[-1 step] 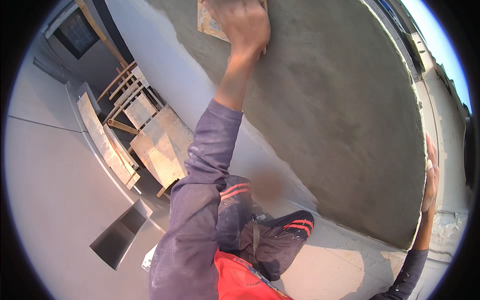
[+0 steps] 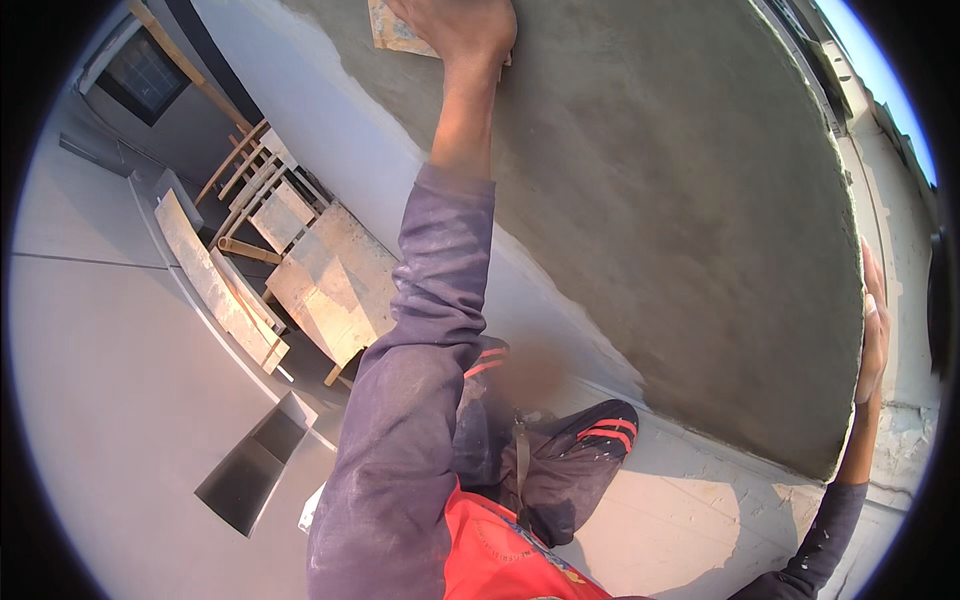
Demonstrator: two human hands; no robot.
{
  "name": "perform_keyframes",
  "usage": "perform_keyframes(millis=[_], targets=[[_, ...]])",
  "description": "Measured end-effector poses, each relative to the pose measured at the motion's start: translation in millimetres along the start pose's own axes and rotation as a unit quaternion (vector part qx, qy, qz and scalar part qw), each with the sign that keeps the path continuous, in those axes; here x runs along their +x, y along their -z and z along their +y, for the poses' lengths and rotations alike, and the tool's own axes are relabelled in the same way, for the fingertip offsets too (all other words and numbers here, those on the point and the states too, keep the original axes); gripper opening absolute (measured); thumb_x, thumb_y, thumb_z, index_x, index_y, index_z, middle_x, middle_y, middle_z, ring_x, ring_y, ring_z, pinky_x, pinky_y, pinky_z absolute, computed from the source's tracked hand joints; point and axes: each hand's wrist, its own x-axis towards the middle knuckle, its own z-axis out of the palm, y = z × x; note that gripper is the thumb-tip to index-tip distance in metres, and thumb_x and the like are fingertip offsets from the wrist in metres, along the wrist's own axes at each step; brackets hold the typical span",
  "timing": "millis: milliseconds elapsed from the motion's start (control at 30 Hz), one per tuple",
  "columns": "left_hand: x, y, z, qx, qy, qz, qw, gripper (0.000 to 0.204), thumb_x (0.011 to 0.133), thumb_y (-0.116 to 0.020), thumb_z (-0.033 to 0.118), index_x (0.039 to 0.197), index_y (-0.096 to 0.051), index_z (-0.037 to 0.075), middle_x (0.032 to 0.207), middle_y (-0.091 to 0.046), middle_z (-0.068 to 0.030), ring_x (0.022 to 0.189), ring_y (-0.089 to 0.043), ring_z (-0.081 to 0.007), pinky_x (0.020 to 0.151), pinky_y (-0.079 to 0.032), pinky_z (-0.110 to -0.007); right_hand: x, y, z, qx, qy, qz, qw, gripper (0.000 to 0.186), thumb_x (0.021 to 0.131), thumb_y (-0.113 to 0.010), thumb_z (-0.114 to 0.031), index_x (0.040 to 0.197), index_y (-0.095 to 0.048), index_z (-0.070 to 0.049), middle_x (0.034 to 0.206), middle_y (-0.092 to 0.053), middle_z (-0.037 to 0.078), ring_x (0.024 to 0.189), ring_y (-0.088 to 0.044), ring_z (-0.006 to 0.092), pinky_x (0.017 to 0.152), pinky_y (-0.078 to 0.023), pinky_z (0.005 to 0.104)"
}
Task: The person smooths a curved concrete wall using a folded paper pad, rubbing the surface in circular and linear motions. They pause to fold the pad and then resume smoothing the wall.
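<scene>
My left hand (image 2: 465, 25) is closed on a flat wooden float (image 2: 397, 33) at the top of the view, partly cut off by the frame edge. The float lies against grey wet plaster (image 2: 660, 200) coating a wall panel. At the far right, my right hand (image 2: 873, 340) rests along the panel's rough edge (image 2: 853, 250), fingers stretched out and holding nothing. Both forearms wear dusty dark purple sleeves. White wall surface (image 2: 400, 150) borders the plaster in a ragged line on the left.
Stained boards (image 2: 335, 285) and bamboo poles form a scaffold to the left, beside a long plank (image 2: 215, 275). A rectangular opening (image 2: 255, 465) sits in the pale wall at lower left. My bent legs (image 2: 560, 455) are below the panel on a pale ledge (image 2: 660, 510).
My left hand and the float have slid slightly up and left over the plaster. My right hand stays at the panel edge, and the whole view has shifted a little.
</scene>
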Motion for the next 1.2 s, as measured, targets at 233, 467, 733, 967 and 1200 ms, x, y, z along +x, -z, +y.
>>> perform_keyframes(millis=[233,467,733,967,1200], targets=[[-98,-18,43,0.042,-0.131,-0.04,0.99,0.072,0.099,-0.024,0.05,0.151,-0.015,0.001,0.156,-0.007,-0.0247,0.145,-0.002,-0.044,0.113,-0.003,-0.057,16,19,-5,-0.053,0.019,0.032,0.998,0.069,0.089,-0.038,-0.052,0.142,-0.044,-0.007,0.148,-0.037,0.017,0.139,-0.031,0.0299,0.116,-0.021,0.0454],[-100,-29,52,-0.023,-0.052,-0.045,0.997,0.071,0.098,-0.028,0.055,0.151,-0.02,0.008,0.157,-0.009,-0.0216,0.144,-0.001,-0.0441,0.114,0.0,-0.058,9,13,-1,-0.035,0.003,0.016,0.999,0.071,0.089,-0.037,-0.053,0.143,-0.042,-0.007,0.148,-0.037,0.017,0.138,-0.033,0.0308,0.115,-0.024,0.0464],[-39,-28,40,-0.02,0.025,-0.047,0.998,0.071,0.099,-0.028,0.051,0.151,-0.015,0.003,0.156,-0.006,-0.0254,0.143,-0.001,-0.0475,0.113,-0.002,-0.058,9,11,10,-0.045,-0.007,0.047,0.998,0.071,0.089,-0.036,-0.054,0.143,-0.041,-0.008,0.149,-0.037,0.016,0.139,-0.031,0.0305,0.116,-0.022,0.0475],[-235,-38,44,0.012,-0.153,-0.12,0.981,0.064,0.096,-0.031,0.06,0.151,-0.024,0.029,0.16,-0.008,-0.008,0.146,-0.001,-0.0383,0.114,0.004,-0.059,28,9,-7,-0.042,0.019,0.068,0.997,0.071,0.086,-0.04,-0.057,0.14,-0.047,-0.011,0.146,-0.04,0.016,0.138,-0.033,0.0312,0.115,-0.024,0.0485],[-104,-32,57,0.001,-0.189,-0.122,0.974,0.077,0.095,-0.04,0.058,0.151,-0.018,0.012,0.157,-0.003,-0.0239,0.142,0.0,-0.0491,0.111,0.0,-0.061,17,10,7,0.05,0.035,0.056,0.997,0.061,0.094,-0.039,-0.046,0.14,-0.047,-0.007,0.143,-0.044,0.014,0.134,-0.039,0.0267,0.113,-0.028,0.0391]])
